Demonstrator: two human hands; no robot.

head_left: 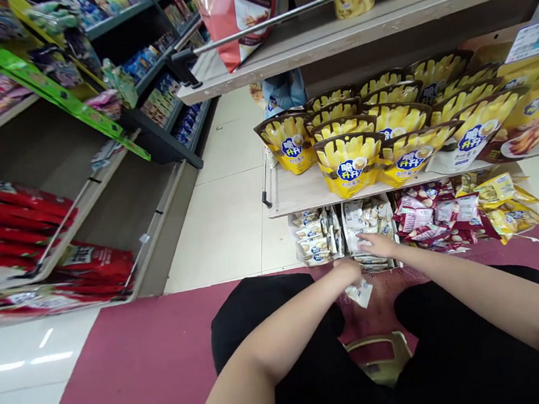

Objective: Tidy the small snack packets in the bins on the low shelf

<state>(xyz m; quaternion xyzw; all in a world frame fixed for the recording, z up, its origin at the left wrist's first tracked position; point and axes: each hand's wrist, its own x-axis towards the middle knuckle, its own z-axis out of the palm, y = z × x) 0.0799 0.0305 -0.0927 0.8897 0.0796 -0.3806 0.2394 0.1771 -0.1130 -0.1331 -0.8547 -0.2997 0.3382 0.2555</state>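
Note:
My left hand (349, 274) is closed on a small white snack packet (360, 293), held just above the red mat between my knees. My right hand (376, 244) reaches into a clear bin of small white packets (369, 216) on the bottom shelf, its fingers curled on the packets there. A second bin of the same white packets (315, 236) stands to the left of it. Both forearms stretch forward over my black-clad legs.
Yellow snack bags (349, 164) stand in rows on the shelf (292, 193) above the bins. Pink and yellow sachets (461, 209) lie to the right. Red bags (18, 220) fill the left shelving. A red mat (145, 353) covers the floor, and a stool (380, 356) sits under me.

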